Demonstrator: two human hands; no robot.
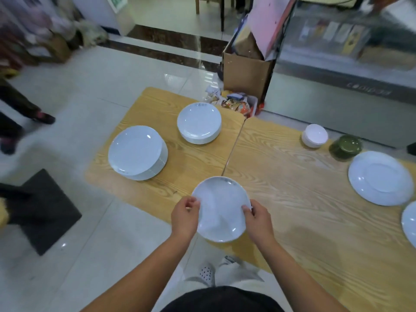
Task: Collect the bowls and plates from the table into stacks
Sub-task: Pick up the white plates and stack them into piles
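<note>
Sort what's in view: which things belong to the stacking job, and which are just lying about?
Job: held plate, gripped by left hand and right hand; near plate stack; far plate stack; white bowls; green bowls; large loose plate; plate at right edge.
Lying about: cardboard box; bin of wrappers; dark stool.

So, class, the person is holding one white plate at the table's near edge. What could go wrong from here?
1. The left hand and right hand pinch only the rim of the plate, which partly overhangs the tiled floor: a slip could smash it.
2. The nearer plate stack stands tall near the left edge of the table: an off-centre placement might nudge it off.
</note>
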